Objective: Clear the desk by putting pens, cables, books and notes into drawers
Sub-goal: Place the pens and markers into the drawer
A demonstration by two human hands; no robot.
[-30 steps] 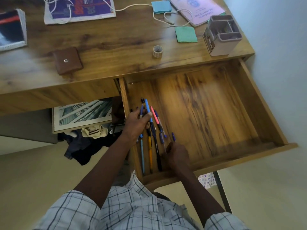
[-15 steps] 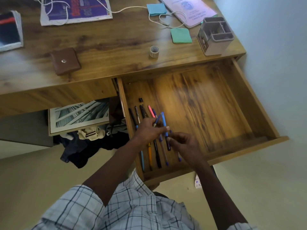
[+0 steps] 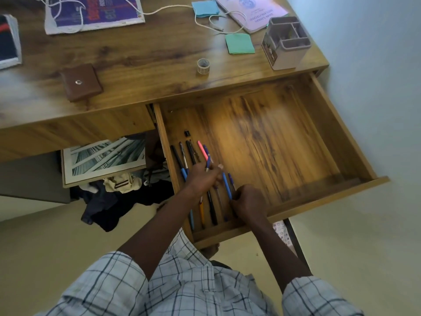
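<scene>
Risk of skewing the thin plastic pens [image 3: 211, 208] rowed in the wooden drawer [image 3: 330, 195]: right hand [image 3: 249, 201] pinching a slim blue pen [image 3: 226, 184], left hand [image 3: 201, 180] blurred across them, grip untellable.

Desk [image 3: 148, 49]: brown pouch [image 3: 80, 82], tape roll [image 3: 203, 66], green note pad [image 3: 240, 43], organizer [image 3: 286, 43], white cable [image 3: 173, 8]. Open drawer [image 3: 273, 144]: pens [image 3: 190, 153] along left side.
</scene>
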